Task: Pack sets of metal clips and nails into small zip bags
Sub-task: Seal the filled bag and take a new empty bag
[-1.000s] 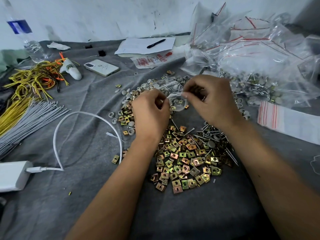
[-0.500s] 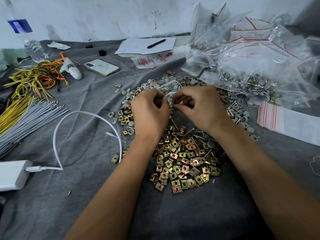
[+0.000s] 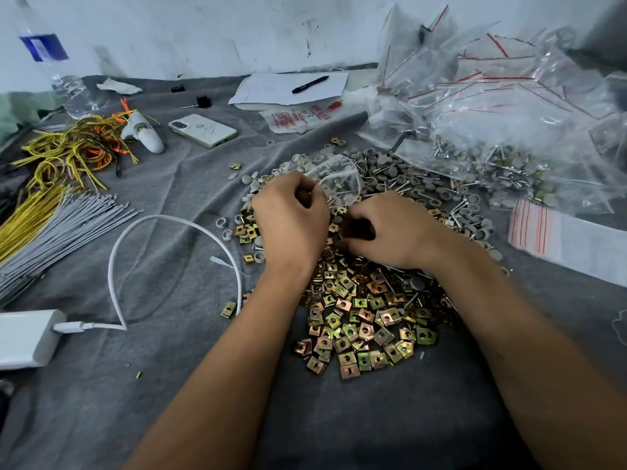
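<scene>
Your left hand (image 3: 293, 225) pinched the near edge of a small clear zip bag (image 3: 334, 179), fingers curled round the film, so that the bag stood out beyond your knuckles with its mouth towards you. It already held some pale caps and what looked like nails (contents too blurred through the plastic to count).

Your right hand (image 3: 386, 232) lay just beside the left, down on the far edge of the metal clips (image 3: 363, 317), its fingers curled under. Whether they had hold of any clips could not be determined; the fingertips were hidden beneath the palm.

In my judgement you were at the filling step: bag held ready, clips being collected. The next move would call for lifting the picked clips to the bag mouth just above your right hand, with the left keeping the mouth spread, then pressing the zip closed.

The clip heap lay directly below both wrists on the grey surface (image 3: 152, 385). Loose nails and caps (image 3: 400, 178) lay beyond your right hand; filled bags (image 3: 509, 130) were piled further off to its right.
</scene>
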Demonstrator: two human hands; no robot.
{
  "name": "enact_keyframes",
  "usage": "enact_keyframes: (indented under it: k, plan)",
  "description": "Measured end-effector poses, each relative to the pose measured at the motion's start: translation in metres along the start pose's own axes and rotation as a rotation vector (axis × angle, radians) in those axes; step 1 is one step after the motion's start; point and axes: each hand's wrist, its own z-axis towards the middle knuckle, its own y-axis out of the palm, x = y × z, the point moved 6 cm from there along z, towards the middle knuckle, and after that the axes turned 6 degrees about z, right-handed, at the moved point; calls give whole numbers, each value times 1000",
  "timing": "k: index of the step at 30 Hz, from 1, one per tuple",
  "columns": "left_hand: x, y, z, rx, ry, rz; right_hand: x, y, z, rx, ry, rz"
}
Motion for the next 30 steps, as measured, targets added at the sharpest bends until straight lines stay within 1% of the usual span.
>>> enact_keyframes:
  k: [4,8,12,14,16,18,21,23,25,27,30]
  plan:
    - [0,0,0,-2,-10,-4,-3,2,-2,-102,48,89]
    - [-2,1,0,-16,-24,-10,-6,5,-2,-175,41,95]
    - [-2,1,-1,-20,-45,-8,-8,7,-5,-222,14,62]
    - [-2,0,-1,-22,-49,1,-7,5,-6,-213,3,91]
    - [-1,-1,0,-20,-47,12,-9,-1,-7,-161,-19,270]
    - [-1,-2,0,-19,-41,21,-11,-12,-9,-34,-51,470]
    - [0,0,1,-40,-26,53,-9,-32,-12,273,-127,529]
    - [0,1,0,-53,-11,70,-6,-41,-14,408,-144,520]
    - [2,2,-1,-59,14,70,-4,-43,-15,453,-146,462]
    - [3,3,-1,-64,25,57,-5,-40,-14,444,-149,397]
    - [3,3,-1,-59,19,39,-3,-35,-12,440,-119,378]
